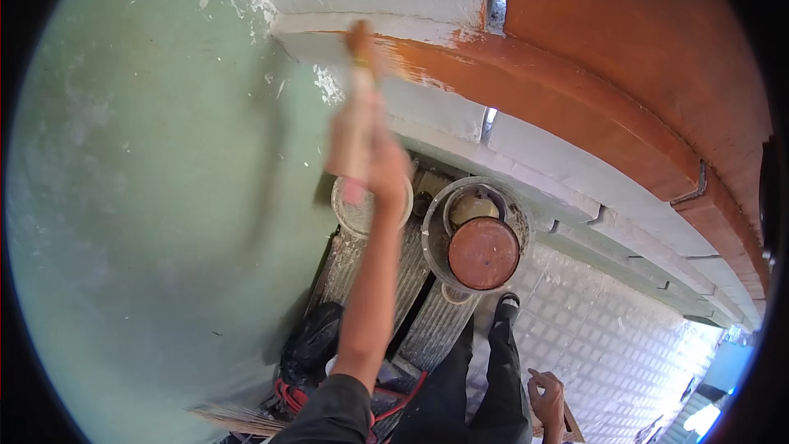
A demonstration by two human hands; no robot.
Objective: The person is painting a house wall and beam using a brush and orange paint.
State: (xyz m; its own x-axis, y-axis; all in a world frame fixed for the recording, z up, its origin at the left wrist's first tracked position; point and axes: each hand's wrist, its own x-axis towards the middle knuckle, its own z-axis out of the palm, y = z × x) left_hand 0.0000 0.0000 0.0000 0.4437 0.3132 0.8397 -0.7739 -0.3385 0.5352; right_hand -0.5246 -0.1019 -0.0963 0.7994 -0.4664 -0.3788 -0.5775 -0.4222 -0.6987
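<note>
Left hand (374, 152): fingers closed around the handle of 1 paintbrush (360, 107); motion blur hides the exact placing of each finger. The brush points away from the body, its orange-brown bristles in front of the pale end of the ledge (559, 90), near the ragged paint edge. Contact between bristles and ledge: cannot be confirmed.

Right hand (546, 399): low beside the legs, fingers curled; whether they are clamped on anything cannot be told.

Ledge finding: orange-brown coat on the right, breaking into streaks towards the left, with bare pale surface beyond. In this inspector's judgement, strokes should run along the ledge, start from the wet edge and lighten at the end, so the streaks blend. A lightly loaded brush would limit drips. Care is advised at the corner with the green wall (164, 156), where a wide stroke could mark it.

Below: 1 bucket (429, 242) bears a round container (483, 253) with an orange-brown top; paint or lid, not determinable. 1 pale round tub (349, 218) stands just beside it, partly behind the hand. Ridged planks (436, 333) lie nearer the body; footing there deserves attention.
</note>
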